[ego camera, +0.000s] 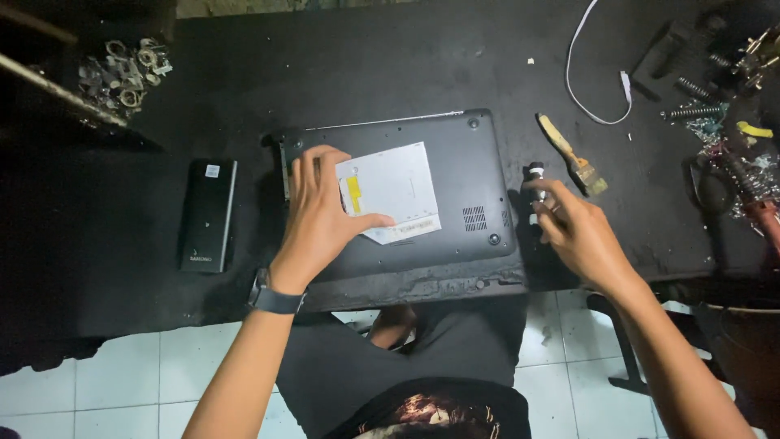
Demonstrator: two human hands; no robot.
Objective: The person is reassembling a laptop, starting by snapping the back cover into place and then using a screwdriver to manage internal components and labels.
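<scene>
- Left hand (pixel 318 213) lies flat on the silver drive module (pixel 394 192), fingers spread, thumb hooked along its near edge — pressing on it, not closed round it
- The module sits on the upturned black laptop (pixel 467 195), mid-surface (pixel 390 73)
- Right hand (pixel 578 232) has its grip curled round a small screwdriver (pixel 536 189), just right of the laptop
- A paintbrush (pixel 571 154) lies near that hand — a black battery pack (pixel 208 215) rests well left
</scene>
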